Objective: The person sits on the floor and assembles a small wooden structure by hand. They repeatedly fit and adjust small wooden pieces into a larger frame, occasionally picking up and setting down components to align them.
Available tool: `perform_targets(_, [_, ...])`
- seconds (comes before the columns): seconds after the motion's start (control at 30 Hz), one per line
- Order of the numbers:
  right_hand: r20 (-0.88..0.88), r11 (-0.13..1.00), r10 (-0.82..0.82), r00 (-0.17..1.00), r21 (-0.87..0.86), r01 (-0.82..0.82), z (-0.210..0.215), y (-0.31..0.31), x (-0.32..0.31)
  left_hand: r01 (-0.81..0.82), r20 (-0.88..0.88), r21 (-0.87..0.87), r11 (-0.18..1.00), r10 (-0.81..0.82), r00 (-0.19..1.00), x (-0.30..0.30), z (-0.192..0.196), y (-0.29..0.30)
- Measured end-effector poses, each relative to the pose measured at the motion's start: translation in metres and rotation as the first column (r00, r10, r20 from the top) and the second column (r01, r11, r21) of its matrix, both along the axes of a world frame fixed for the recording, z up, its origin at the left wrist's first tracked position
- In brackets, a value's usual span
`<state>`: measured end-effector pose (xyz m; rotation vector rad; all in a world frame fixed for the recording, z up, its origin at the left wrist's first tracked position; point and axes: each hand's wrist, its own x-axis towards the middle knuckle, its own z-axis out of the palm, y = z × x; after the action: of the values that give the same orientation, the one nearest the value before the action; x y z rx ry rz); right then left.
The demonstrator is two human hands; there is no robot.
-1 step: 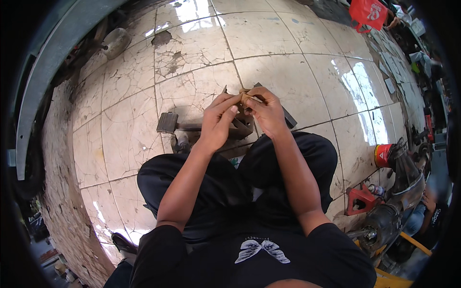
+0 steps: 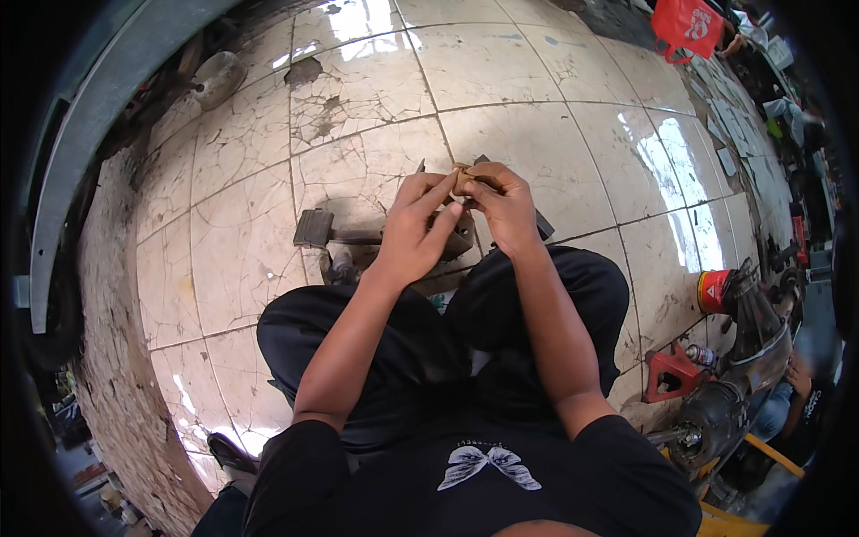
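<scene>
A: Did anything differ from the earlier frame?

B: Hardly. The left hand (image 2: 413, 225) and the right hand (image 2: 501, 208) stayed together above the floor, both pinched on the same small tan folded piece (image 2: 462, 177), which might have been sandpaper or cardboard. It sat between the fingertips, held over the dark metal parts (image 2: 458, 234) lying on the floor in front of the person's knees.

A: What was hard to make out?

B: The hands covered most of the tan piece, so its shape could not be told. The dark parts beneath were half hidden too. A flat grey metal block on a rod (image 2: 315, 227) lay just left of them.

A: And the place?

B: A floor of cracked, glossy white tiles (image 2: 501, 80), with a rough brick edge (image 2: 112, 358) at left. A red plastic bag (image 2: 687, 27) lay far off, a red can (image 2: 713, 291) and greasy machinery (image 2: 747, 358) at right.
</scene>
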<state>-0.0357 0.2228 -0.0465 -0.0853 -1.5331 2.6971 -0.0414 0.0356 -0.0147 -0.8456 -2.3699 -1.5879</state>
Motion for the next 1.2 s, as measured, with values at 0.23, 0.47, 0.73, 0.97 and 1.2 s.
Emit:
perform_targets(0.23, [-0.101,0.880,-0.120,0.988,0.449,0.153,-0.012,0.010,-0.008,-0.178,-0.090,-0.077,0.981,0.171,0.981,-0.018,0.004,-0.008])
perform_targets(0.47, [-0.231,0.501,-0.068,0.971,0.833,0.234,-0.001,-0.015,0.003,-0.068,0.387,0.223,0.973,-0.024,0.922,-0.038,-0.055,-0.010])
perform_targets(0.73, [-0.413,0.393,-0.075,0.908,0.824,0.408,-0.014,-0.028,0.009,0.017,0.262,0.190,0.982,-0.067,0.963,-0.025,-0.049,-0.005])
perform_targets(0.97, [-0.446,0.330,-0.075,0.892,0.833,0.445,-0.024,-0.028,0.017,-0.078,0.217,0.194,0.978,0.035,0.976,-0.023,-0.053,-0.003])
perform_targets(1.2, [-0.386,0.266,-0.110,0.916,0.876,0.402,-0.045,-0.016,0.026,-0.080,0.236,0.255,0.964,0.018,0.971,-0.029,-0.067,-0.001])
